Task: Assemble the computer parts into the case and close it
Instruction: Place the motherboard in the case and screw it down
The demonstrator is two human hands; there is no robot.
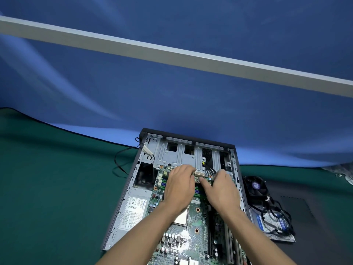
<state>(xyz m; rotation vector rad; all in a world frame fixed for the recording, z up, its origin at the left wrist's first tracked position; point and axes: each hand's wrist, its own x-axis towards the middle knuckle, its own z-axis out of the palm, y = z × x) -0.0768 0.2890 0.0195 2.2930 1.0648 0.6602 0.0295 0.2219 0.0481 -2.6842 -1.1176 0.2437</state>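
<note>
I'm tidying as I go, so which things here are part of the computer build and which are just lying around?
Part of the job:
computer case
motherboard
white power connector, at both hands' fingertips
power supply
fan
hard drive

Just lying about:
green mat
blue backdrop cloth

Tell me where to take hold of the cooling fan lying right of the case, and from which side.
Take the cooling fan by its square black frame, a grip on two opposite outer edges, coming from above. It lies flat on the mat with the blades facing up, so the rim is the firm part. Its cables trail toward the hard drive, so lift gently.
</note>
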